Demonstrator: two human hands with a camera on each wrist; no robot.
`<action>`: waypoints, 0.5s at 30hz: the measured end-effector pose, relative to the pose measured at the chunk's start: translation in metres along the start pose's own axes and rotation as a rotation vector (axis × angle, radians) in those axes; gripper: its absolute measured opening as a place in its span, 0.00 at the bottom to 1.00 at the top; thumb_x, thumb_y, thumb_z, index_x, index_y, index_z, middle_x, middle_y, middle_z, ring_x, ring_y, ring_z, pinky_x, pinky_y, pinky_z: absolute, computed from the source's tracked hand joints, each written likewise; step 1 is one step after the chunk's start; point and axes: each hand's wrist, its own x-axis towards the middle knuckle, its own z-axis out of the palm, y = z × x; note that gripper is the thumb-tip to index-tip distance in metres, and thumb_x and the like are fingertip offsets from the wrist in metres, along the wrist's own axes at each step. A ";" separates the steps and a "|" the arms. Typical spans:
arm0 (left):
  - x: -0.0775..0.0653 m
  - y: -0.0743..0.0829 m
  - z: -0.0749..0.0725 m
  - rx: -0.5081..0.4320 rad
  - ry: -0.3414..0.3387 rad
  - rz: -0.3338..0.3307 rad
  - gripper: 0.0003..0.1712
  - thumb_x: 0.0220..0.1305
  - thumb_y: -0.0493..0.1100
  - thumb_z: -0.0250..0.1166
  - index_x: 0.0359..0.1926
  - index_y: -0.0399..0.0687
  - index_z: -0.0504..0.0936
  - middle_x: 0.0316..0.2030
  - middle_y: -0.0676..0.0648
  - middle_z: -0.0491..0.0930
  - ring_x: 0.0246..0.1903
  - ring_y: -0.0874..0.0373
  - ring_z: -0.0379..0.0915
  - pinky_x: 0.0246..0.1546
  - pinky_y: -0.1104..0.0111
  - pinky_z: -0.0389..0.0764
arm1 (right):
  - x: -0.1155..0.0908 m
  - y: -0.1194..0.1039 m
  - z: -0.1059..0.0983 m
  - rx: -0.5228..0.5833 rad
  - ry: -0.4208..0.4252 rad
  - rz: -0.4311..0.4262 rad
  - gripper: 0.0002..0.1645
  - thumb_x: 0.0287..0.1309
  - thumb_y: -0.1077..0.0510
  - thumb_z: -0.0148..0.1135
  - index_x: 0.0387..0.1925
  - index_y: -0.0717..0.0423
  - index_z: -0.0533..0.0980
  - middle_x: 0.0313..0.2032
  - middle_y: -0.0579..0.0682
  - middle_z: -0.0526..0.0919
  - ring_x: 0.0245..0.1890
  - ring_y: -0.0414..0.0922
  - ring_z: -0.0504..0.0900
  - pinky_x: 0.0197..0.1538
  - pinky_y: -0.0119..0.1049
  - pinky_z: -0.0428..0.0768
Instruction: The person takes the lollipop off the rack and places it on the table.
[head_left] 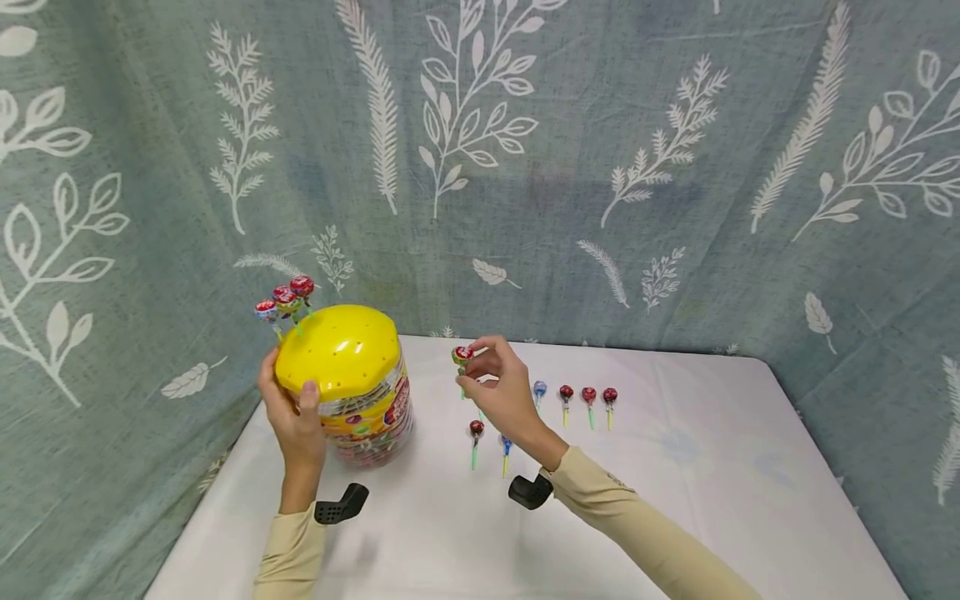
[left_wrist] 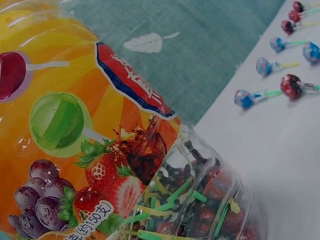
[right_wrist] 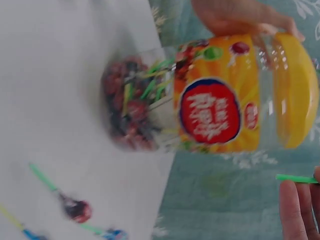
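A clear plastic candy jar [head_left: 378,421] with a yellow lid [head_left: 341,346] stands tilted on the table. My left hand [head_left: 296,417] grips it around the lid's edge, with the thumb on the front of the lid. Several lollipops [head_left: 283,295] stand upright in small holes at the lid's far left. To the right of the jar, my right hand [head_left: 504,392] pinches a lollipop with a red and green wrapper [head_left: 462,356] in the air. Its green stick [right_wrist: 295,178] points down, and in the right wrist view it shows beside the fingers. Through the jar's wall, more lollipops [left_wrist: 210,200] show inside.
A row of wrapped lollipops [head_left: 588,396] lies on the white table [head_left: 705,500] to the right. A dark red lollipop [head_left: 476,428] and a blue one [head_left: 507,446] lie nearer, partly beneath the right hand in the head view. A patterned curtain [head_left: 525,208] hangs behind the table.
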 end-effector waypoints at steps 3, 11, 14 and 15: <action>0.000 -0.001 0.000 0.008 -0.002 0.004 0.36 0.59 0.43 0.52 0.69 0.46 0.56 0.56 0.46 0.67 0.47 0.53 0.65 0.49 0.71 0.66 | -0.006 0.008 -0.007 -0.014 0.013 0.038 0.22 0.50 0.74 0.62 0.48 0.70 0.67 0.32 0.67 0.79 0.35 0.59 0.80 0.29 0.31 0.77; 0.000 -0.002 -0.002 0.033 0.004 -0.007 0.36 0.58 0.44 0.52 0.69 0.48 0.56 0.56 0.48 0.67 0.46 0.53 0.65 0.48 0.71 0.66 | -0.027 0.031 -0.020 -0.025 0.030 0.142 0.23 0.50 0.74 0.62 0.49 0.71 0.67 0.32 0.67 0.78 0.33 0.62 0.80 0.31 0.47 0.81; 0.000 -0.004 -0.003 0.029 0.001 -0.001 0.36 0.58 0.44 0.52 0.69 0.48 0.56 0.56 0.47 0.67 0.47 0.53 0.65 0.48 0.71 0.67 | -0.035 0.042 -0.025 -0.009 0.060 0.181 0.23 0.49 0.74 0.63 0.48 0.71 0.67 0.32 0.68 0.78 0.33 0.64 0.79 0.31 0.50 0.80; 0.000 -0.005 -0.002 0.028 -0.001 0.002 0.36 0.58 0.44 0.52 0.69 0.47 0.56 0.56 0.47 0.67 0.47 0.53 0.65 0.47 0.71 0.67 | -0.038 0.046 -0.027 -0.002 0.067 0.194 0.24 0.49 0.75 0.63 0.48 0.71 0.67 0.32 0.68 0.78 0.32 0.64 0.79 0.31 0.49 0.81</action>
